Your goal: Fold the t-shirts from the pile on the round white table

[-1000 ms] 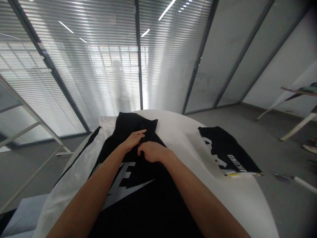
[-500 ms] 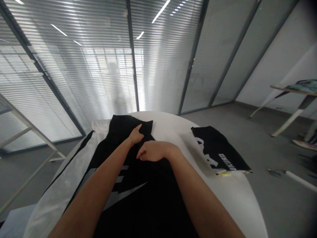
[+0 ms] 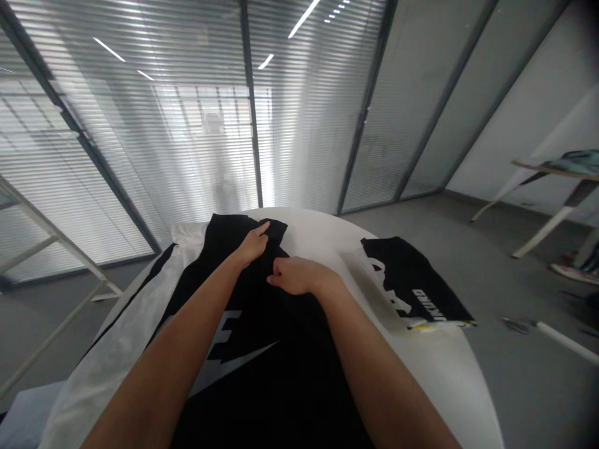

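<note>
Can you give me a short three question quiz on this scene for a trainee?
1. True or false: both hands rest on the black shirt spread on the white table.
2. Which hand reaches farther from the person? A) left hand B) right hand
3. Fill in: on the table's right side lies a second folded ____ with white lettering.

Key
1. True; each hand lies on the dark cloth near its far end.
2. A; the left hand is at the far edge, with the right hand nearer.
3. Shirt; the folded shirt is apart from both hands.
</note>
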`<state>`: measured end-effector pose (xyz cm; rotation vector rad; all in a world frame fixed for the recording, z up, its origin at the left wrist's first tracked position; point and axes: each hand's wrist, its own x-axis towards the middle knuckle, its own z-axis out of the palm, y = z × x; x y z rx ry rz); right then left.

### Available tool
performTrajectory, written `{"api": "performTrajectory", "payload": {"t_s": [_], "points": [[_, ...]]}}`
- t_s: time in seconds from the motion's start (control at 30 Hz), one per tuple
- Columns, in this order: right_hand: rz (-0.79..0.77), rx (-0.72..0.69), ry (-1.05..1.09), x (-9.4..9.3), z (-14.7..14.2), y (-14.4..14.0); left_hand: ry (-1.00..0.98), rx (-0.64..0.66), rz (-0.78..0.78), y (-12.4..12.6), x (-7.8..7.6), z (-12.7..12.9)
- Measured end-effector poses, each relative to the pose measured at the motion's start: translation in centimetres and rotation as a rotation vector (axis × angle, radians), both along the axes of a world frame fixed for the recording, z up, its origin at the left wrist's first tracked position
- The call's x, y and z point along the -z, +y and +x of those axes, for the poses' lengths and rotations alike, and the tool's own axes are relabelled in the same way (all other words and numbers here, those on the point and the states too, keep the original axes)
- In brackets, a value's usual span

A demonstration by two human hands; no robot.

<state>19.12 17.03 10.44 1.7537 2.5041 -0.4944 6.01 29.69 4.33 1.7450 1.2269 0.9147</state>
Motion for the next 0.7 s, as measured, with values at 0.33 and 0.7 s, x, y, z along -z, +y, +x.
{"api": "performTrajectory", "payload": {"t_s": [0.33,0.7], "points": [[0.115,0.089,-0.06,1.1,-3.3,-0.4,0.062,-0.003,0.01,-0.5,-1.9,-2.0],[-0.068,0.105,0.281,-2.7,-2.5,0.7,0.379,0.107,-0.044,1.0,-8.5,-3.0]]}}
